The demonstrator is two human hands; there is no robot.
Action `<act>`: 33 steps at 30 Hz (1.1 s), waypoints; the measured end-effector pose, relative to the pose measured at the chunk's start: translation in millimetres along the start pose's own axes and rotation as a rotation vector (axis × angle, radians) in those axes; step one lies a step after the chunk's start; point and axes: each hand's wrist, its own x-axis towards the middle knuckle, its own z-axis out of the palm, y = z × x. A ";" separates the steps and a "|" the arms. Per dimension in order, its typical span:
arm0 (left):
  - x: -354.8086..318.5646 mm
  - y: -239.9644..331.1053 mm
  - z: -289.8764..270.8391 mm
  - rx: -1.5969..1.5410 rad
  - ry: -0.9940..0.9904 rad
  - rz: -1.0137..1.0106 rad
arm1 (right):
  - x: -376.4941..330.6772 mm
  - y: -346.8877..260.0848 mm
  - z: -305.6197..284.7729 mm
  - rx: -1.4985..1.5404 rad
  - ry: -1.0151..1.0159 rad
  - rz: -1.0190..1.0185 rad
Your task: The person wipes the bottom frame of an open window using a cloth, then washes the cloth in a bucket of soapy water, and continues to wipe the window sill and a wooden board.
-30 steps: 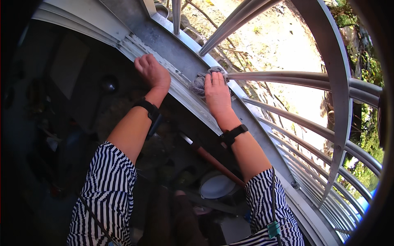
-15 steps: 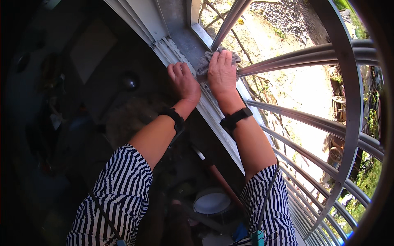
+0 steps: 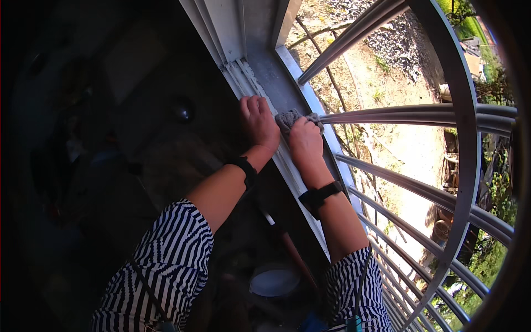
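A grey cloth lies bunched on the outer window sill, by the foot of a metal bar. My right hand is closed on it, knuckles up, with part of the cloth sticking out ahead of the fingers. Just to the left, my left hand has its fingers curled over the white sliding-window track; the thumb is hidden. Both wrists wear black bands. The grey sill runs between the track and the bars.
Metal security bars and a curved crosspiece close off the right side. Beyond them lies sunlit ground with gravel and plants. In the dark room below, a white basin and a reddish-brown pole stand near my right arm.
My right hand has drawn the cloth nearer along the sill and changed from lying flat over it to gripping it. My left hand stays on the track while the view has shifted.
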 end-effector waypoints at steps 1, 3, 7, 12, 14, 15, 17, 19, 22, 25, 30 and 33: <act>0.2 2.4 3.0 0.004 0.016 -0.010 | -5.0 6.9 -0.8 0.031 -0.017 0.036; -2.1 -2.9 0.7 0.039 0.016 -0.027 | -8.3 6.1 -18.4 0.057 -0.093 -0.016; 1.5 5.7 -12.3 -0.146 0.020 -0.045 | 30.7 -21.8 -56.3 0.098 0.307 -0.324; 1.5 -14.9 12.5 -0.237 -0.136 -0.129 | 119.7 -53.6 -79.2 0.101 0.440 -0.262; 0.3 -6.5 9.5 -0.095 -0.173 0.003 | 156.1 -41.5 -59.5 0.205 0.371 -0.081; 0.8 0.6 6.7 -0.095 -0.168 0.023 | 169.1 -33.1 -46.7 0.259 0.342 -0.016; -0.4 -0.1 -4.3 -0.064 -0.146 0.034 | 164.9 -46.3 -33.8 0.299 0.195 0.005; -2.6 0.4 -8.7 -0.089 -0.153 -0.026 | 157.1 -56.2 -31.2 0.281 0.126 -0.003; 0.0 -4.4 -4.3 -0.030 -0.175 -0.063 | 159.1 -54.6 -34.0 0.212 0.205 -0.117; -0.6 -5.0 1.3 -0.112 -0.213 -0.109 | 159.1 -42.7 -30.2 0.142 0.083 -0.193; -1.7 9.2 -3.9 -0.089 -0.162 -0.106 | 153.1 -29.4 -23.8 0.110 0.112 -0.270; 0.4 14.0 -13.7 0.070 -0.116 -0.068 | 133.2 -34.8 -22.8 0.134 0.110 -0.196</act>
